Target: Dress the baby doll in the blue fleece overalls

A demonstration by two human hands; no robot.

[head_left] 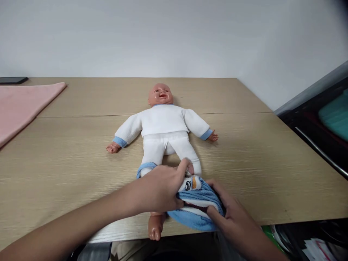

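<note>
A baby doll (165, 119) in a white top with blue cuffs lies on its back on the table, head toward the wall. Blue and white doll pants (198, 197) are bunched around its leg on the right, whose foot is hidden in the cloth. Part of the same blue cloth circles the other leg, and that bare foot sticks out near the table edge. My left hand (168, 185) reaches across the legs and pinches the bunched cloth from the left. On the other side, my right hand (225, 208) grips the cloth, thumb at its opening.
A pink cloth (24, 105) lies at the left of the wooden table (87, 137), with a dark flat object (13, 80) behind it. A black container (326, 119) stands off the right side. Papers and other items (317, 248) sit below the front right edge.
</note>
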